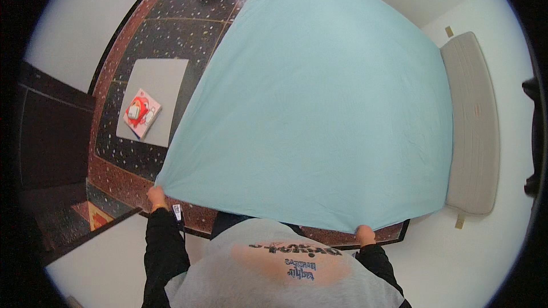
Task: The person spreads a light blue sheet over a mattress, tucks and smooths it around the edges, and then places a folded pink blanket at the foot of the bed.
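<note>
Both hands, left and right, gripped the near edge of the sheet, spread but not yet settled over the bed.

Pale turquoise plain sheet, black floor speckled with white and bordered in reddish brown, grey headboard, light grey mat, red-and-white patterned box, black sleeves

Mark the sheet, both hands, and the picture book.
light blue sheet (pixel 331 108), head view, middle of the cloth
left hand (pixel 156 196), head view, knuckles at sheet corner
right hand (pixel 365 232), head view, back of hand
picture book (pixel 141 112), head view, cover
</note>
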A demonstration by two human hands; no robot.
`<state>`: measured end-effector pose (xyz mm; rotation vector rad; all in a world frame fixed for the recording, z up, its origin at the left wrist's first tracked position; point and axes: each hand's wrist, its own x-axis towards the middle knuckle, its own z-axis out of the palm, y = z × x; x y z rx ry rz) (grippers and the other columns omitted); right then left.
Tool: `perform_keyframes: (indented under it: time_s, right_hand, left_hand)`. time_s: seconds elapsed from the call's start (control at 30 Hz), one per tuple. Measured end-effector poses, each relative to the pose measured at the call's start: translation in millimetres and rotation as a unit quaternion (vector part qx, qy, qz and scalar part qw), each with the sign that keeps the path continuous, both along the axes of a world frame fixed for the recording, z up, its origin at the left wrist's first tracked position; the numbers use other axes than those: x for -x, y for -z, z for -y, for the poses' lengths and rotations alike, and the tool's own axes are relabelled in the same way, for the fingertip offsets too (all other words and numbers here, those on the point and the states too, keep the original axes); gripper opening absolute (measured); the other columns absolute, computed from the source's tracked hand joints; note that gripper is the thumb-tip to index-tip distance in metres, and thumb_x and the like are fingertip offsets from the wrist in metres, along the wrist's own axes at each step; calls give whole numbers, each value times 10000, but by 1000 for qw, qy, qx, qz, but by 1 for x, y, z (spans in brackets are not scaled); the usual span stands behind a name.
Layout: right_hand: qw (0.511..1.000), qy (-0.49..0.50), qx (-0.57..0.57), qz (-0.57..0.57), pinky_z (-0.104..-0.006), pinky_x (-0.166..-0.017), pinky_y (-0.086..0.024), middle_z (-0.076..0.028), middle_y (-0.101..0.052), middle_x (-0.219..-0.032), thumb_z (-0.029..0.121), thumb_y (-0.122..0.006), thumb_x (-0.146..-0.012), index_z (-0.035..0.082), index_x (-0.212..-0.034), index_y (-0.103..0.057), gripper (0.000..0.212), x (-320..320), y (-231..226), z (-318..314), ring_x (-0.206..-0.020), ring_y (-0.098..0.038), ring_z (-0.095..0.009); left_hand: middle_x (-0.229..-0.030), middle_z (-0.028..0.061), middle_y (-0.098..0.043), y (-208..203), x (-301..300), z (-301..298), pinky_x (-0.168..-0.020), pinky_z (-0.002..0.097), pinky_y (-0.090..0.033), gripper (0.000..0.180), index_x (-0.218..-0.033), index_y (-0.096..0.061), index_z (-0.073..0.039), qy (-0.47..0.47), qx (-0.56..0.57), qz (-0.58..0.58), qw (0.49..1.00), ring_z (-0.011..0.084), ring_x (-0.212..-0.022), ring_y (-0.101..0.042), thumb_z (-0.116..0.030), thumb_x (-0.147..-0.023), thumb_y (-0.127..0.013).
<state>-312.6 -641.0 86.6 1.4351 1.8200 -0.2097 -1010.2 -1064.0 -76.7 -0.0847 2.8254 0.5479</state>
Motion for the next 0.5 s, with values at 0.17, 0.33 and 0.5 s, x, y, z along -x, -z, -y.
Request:
perform_keyframes:
  time_s: [0.17, 0.33, 0.5]
  right_hand:
    - [999, -26, -32, -22, -427, -647, -464, -133, -606, -808, 149, -501, -703, 72, -760, -629, 160, -7, 12, 18, -777, -578, -314]
    - [997, -23, -62, -27, -425, -623, -466, -114, -609, -793, 126, -511, -679, 92, -740, -638, 145, -33, -3, 30, -786, -578, -303]
    - [996, -13, -71, 43, -426, -641, -465, -98, -616, -813, 159, -532, -691, 118, -749, -651, 139, -45, -6, 38, -808, -583, -281]
  left_hand:
    - [-708, 242, -574, 20, 12, 32, -566, 421, -417, 205, -697, -596, 53, -55, -23, 99, 993, 395, -673, -560, -117, -647, -493]
    - [-747, 171, -608, 10, -7, 45, -575, 393, -462, 155, -704, -643, -42, 440, 354, 3, 825, 310, -678, -594, -97, -653, -507]
    - [-797, 148, -606, -22, -47, 47, -641, 377, -469, 141, -755, -632, -47, 404, 365, 103, 832, 287, -781, -589, -115, -651, -566]
